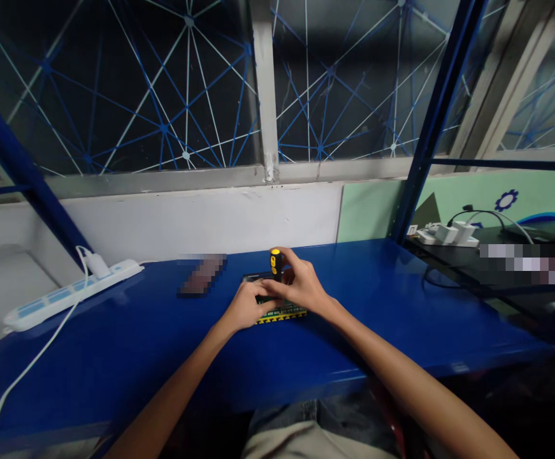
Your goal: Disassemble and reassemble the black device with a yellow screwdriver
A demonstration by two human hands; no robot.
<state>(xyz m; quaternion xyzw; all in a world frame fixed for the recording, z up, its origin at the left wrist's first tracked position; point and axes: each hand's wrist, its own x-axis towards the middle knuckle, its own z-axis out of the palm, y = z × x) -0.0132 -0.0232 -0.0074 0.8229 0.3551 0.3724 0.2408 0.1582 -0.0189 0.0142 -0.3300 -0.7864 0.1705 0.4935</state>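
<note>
While the right hand (pixel 304 282) grips a screwdriver (pixel 275 261), the left (pixel 246 306), hold unclear, overlaps a board (pixel 283 314); a power strip (pixel 74 294) lies leftward.

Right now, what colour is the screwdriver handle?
The screwdriver handle is black with a yellow top and markings; head view.

Dim light on my blue desk (pixel 377 287): faint sheen near its front, deep shadow beneath, right margin blurred.

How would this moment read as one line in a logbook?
right hand: gripping upright screwdriver, tip hidden | left hand: at green circuit board | power strip: on blue table, left
</note>
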